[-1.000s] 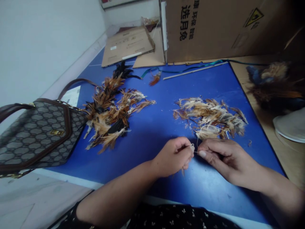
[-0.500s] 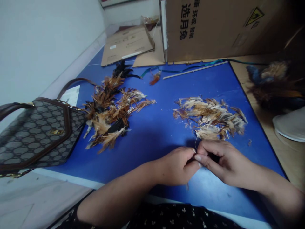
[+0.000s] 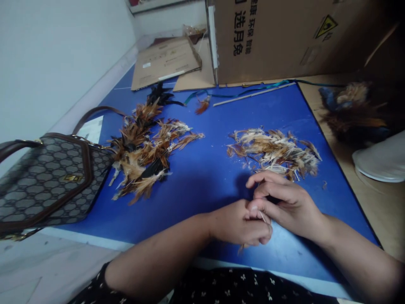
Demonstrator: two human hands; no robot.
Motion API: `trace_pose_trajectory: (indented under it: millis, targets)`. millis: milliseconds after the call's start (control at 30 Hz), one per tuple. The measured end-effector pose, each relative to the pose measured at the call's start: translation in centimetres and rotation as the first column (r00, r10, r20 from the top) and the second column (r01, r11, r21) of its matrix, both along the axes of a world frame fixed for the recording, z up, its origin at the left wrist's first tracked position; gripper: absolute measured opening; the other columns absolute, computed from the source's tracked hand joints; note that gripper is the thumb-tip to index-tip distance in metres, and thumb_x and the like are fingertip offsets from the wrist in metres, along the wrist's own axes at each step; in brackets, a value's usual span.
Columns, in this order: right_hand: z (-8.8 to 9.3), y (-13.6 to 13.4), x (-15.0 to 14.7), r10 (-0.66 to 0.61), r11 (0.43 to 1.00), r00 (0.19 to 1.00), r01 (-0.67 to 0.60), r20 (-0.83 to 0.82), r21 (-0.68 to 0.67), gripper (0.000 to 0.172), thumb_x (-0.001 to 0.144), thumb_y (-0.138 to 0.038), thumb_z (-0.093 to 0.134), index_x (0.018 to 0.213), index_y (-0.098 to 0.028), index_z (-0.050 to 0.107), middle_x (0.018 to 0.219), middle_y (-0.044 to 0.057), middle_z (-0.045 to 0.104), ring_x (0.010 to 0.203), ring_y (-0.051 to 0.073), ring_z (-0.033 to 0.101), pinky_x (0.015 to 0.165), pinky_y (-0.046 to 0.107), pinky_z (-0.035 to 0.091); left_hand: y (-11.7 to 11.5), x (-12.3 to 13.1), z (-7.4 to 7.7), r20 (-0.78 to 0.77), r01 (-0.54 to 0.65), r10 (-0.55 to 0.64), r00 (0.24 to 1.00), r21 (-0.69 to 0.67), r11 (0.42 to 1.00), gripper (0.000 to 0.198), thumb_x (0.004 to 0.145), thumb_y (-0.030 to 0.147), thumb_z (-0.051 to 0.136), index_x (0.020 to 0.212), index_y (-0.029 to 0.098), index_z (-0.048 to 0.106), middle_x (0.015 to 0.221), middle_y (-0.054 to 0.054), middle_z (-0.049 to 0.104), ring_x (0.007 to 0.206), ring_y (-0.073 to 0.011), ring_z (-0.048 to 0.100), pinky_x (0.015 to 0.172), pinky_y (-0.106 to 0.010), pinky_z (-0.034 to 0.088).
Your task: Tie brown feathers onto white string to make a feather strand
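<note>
Small feather (image 3: 242, 248) and pale thread (image 3: 262, 216) at the near edge of a blue counter (image 3: 196, 181). The feather is clamped in the curled left hand (image 3: 242, 223), only its brown tip showing below the fingers. The hands are together: the thumb of the right hand (image 3: 284, 204) touches the left at the thread, while its forefinger is raised and its other fingers are loosely bent; whether it grips the thread cannot be told. Just beyond lies a loose pile of brown and cream feathers (image 3: 275, 147). Farther left, well apart from it, is a larger heap of brown and black feathers (image 3: 148, 147), its near end beside a patterned bag (image 3: 57, 181) with brown trim and a gold-coloured clasp. Toward the back, a thin stick (image 3: 253, 94) lies near a green ribbon (image 3: 234, 95) and a single orange-brown tuft (image 3: 202, 104). Behind these stands a large cardboard box (image 3: 278, 55), printed in black with the vertical characters 选月兔 and, alongside, 健康 环保 智能; a yellow triangular warning label (image 3: 327, 26) bears a flame symbol. To its left, flat cardboard (image 3: 171, 57) carries a small white label (image 3: 146, 65), too small to read. At right, on a wooden surface (image 3: 367, 202), sit dark feathers (image 3: 351, 114) in shadow.
</note>
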State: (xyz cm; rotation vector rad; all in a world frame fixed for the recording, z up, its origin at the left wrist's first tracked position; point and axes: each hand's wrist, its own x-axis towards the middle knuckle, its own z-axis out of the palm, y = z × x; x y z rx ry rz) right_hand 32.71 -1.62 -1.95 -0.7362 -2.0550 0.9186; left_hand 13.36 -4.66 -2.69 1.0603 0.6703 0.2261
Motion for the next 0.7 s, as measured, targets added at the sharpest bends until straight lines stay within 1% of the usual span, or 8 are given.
trace_pose_trajectory:
  millis: [67, 100, 200, 300, 367, 433, 600, 700]
  targets:
    - [-0.3, 0.1, 0.2, -0.106, 0.994, 0.994, 0.106, 0.01, 0.027, 0.004, 0.104, -0.022, 0.076, 0.107, -0.023, 0.077, 0.12, 0.011, 0.077, 0.119, 0.026, 0.073, 0.1, 0.038, 0.058, -0.1, 0.0, 0.1, 0.045, -0.042, 0.045, 0.998, -0.069, 0.997, 0.011, 0.082, 0.016, 0.061, 0.071, 0.019, 0.063, 0.059, 0.002, 0.055, 0.048, -0.0097, 0.048, 0.046, -0.022, 0.041]
    - [-0.3, 0.2, 0.4, -0.168, 0.985, 0.986, 0.167, 0.017, 0.042, 0.01, 0.105, -0.022, 0.074, 0.114, -0.023, 0.077, 0.125, 0.012, 0.075, 0.123, 0.027, 0.071, 0.103, 0.04, 0.057, -0.1, 0.0, 0.2, 0.054, -0.084, 0.09, 0.994, -0.102, 0.991, 0.011, 0.083, 0.017, 0.062, 0.073, 0.019, 0.063, 0.059, 0.002, 0.055, 0.049, -0.009, 0.047, 0.046, -0.021, 0.04]
    - [0.3, 0.6, 1.0, -0.285, 0.957, 0.958, 0.283, 0.03, 0.058, 0.008, 0.107, -0.023, 0.069, 0.106, -0.024, 0.076, 0.116, 0.011, 0.074, 0.115, 0.027, 0.07, 0.098, 0.04, 0.057, 0.0, -0.1, 0.5, 0.063, -0.234, 0.247, 0.967, -0.165, 0.958, 0.012, 0.088, 0.021, 0.066, 0.077, 0.018, 0.062, 0.056, 0.004, 0.052, 0.048, -0.0072, 0.043, 0.049, -0.021, 0.037]
    - [1.1, 0.7, 1.3, -0.219, 0.976, 0.973, 0.219, 0.068, 0.007, 0.019, 0.108, -0.027, 0.067, 0.09, -0.024, 0.073, 0.095, 0.007, 0.073, 0.091, 0.022, 0.07, 0.081, 0.036, 0.057, 0.3, -0.3, 0.4, 0.076, -0.334, 0.35, 0.934, -0.164, 0.928, 0.015, 0.091, 0.026, 0.067, 0.079, 0.018, 0.061, 0.054, 0.006, 0.049, 0.045, -0.006, 0.038, 0.048, -0.021, 0.034]
    - [1.3, 0.5, 1.1, -0.124, 0.989, 0.987, 0.132, 0.104, -0.071, 0.018, 0.107, -0.031, 0.069, 0.092, -0.023, 0.073, 0.087, 0.005, 0.073, 0.079, 0.019, 0.067, 0.071, 0.033, 0.055, 0.4, -0.4, 0.1, 0.058, -0.375, 0.385, 0.921, -0.129, 0.918, 0.013, 0.09, 0.025, 0.067, 0.081, 0.018, 0.062, 0.054, 0.006, 0.051, 0.045, -0.0062, 0.04, 0.047, -0.021, 0.034]
    - [1.1, 0.2, 0.8, -0.087, 0.984, 0.989, 0.104, 0.122, -0.146, 0.018, 0.107, -0.034, 0.07, 0.094, -0.022, 0.074, 0.082, 0.004, 0.074, 0.072, 0.017, 0.066, 0.064, 0.031, 0.053, 0.4, -0.5, -0.2, 0.021, -0.395, 0.398, 0.917, -0.073, 0.916, 0.01, 0.088, 0.024, 0.067, 0.082, 0.018, 0.063, 0.056, 0.006, 0.053, 0.046, -0.0069, 0.043, 0.047, -0.021, 0.036]
    - [0.4, -0.2, 0.7, -0.157, 0.952, 0.98, 0.183, 0.125, -0.244, 0.027, 0.109, -0.037, 0.068, 0.087, -0.021, 0.071, 0.077, 0.002, 0.074, 0.068, 0.015, 0.068, 0.064, 0.028, 0.053, 0.5, -0.5, -0.6, 0.017, -0.445, 0.445, 0.896, 0.014, 0.896, 0.02, 0.093, 0.034, 0.071, 0.085, 0.016, 0.065, 0.057, 0.005, 0.054, 0.046, -0.0067, 0.044, 0.047, -0.021, 0.036]
    - [0.5, -0.5, 0.8, -0.239, 0.951, 0.967, 0.252, 0.09, -0.178, 0.021, 0.108, -0.035, 0.068, 0.092, -0.022, 0.071, 0.076, 0.001, 0.073, 0.064, 0.014, 0.065, 0.061, 0.027, 0.052, 0.7, -0.4, -0.8, 0.049, -0.534, 0.534, 0.844, -0.004, 0.845, 0.033, 0.095, 0.047, 0.073, 0.087, 0.016, 0.064, 0.059, 0.004, 0.055, 0.046, -0.0067, 0.044, 0.046, -0.021, 0.034]
